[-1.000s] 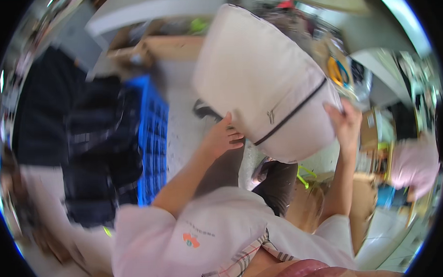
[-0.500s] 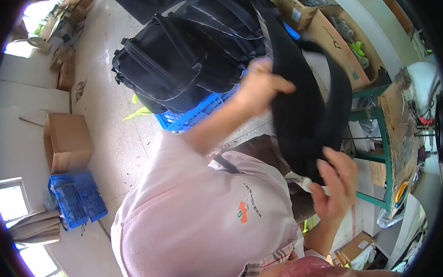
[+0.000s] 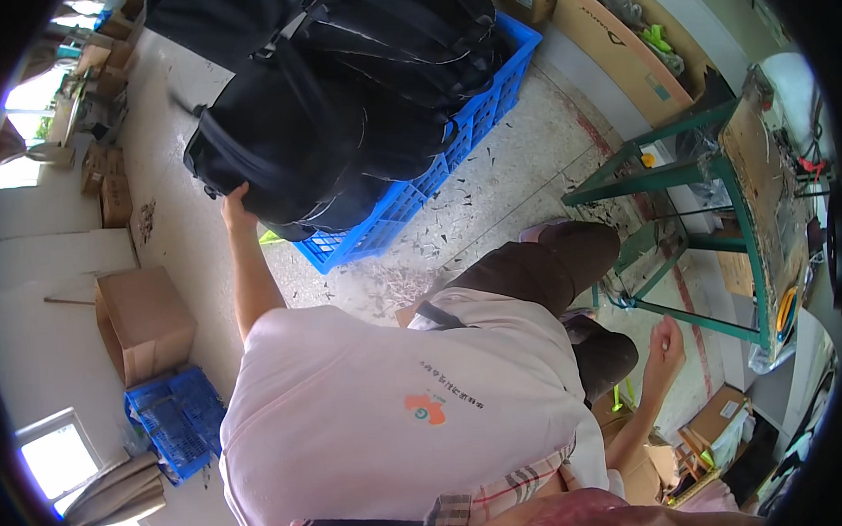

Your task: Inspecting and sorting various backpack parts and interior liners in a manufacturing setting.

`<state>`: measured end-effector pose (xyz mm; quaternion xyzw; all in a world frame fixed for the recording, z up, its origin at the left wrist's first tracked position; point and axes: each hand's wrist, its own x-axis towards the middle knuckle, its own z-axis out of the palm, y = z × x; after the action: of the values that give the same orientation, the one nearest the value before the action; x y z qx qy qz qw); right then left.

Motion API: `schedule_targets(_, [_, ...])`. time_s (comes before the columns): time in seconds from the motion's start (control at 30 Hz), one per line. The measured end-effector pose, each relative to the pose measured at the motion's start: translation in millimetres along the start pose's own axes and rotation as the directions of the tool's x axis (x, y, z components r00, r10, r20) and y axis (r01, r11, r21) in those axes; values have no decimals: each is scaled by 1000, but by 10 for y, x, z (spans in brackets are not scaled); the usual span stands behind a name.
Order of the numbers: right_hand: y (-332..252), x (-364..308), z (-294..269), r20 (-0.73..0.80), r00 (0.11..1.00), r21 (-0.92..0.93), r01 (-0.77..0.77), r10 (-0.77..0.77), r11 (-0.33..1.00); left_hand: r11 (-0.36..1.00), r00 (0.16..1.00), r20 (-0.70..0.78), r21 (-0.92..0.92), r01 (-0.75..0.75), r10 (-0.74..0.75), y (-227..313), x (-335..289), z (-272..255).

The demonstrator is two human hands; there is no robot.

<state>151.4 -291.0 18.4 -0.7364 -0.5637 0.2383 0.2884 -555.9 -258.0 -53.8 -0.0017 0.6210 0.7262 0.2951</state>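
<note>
My left hand [image 3: 238,206] is at the near left edge of a black backpack [image 3: 314,128] with straps and pale loose threads along its seams. The fingers close on the bag's edge and are partly hidden by it. This bag lies on a pile with another black backpack [image 3: 422,40], on a blue plastic crate [image 3: 392,222]. Out to the right, away from the bags, my right hand [image 3: 663,355] hangs with its fingers loosely curled and nothing visible in them.
A green-framed bench [image 3: 730,215] with a worn top stands at the right. Behind it is an open cardboard box [image 3: 618,52] of bagged items. At the left are a cardboard box [image 3: 149,319] and blue crates [image 3: 176,420]. Black scraps [image 3: 398,282] litter the floor.
The black strapped piece both hands were handling has left its place in front of me; a backpack now lies on the pile under my left hand. My left hand moved left; my right drew down, fingers curling.
</note>
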Motion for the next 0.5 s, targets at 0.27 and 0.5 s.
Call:
schedule_targets(0.27, [1231,-1144,-578,-349,871,-197,-427,344,882,894,868,-357,406,-188,345,-145,-306,474])
schedule_targets(0.5, [2226,-3002,-1097,-699,464,-100,-817,544,568,-342,445,471,876,-341,762,-514,-1150,1404])
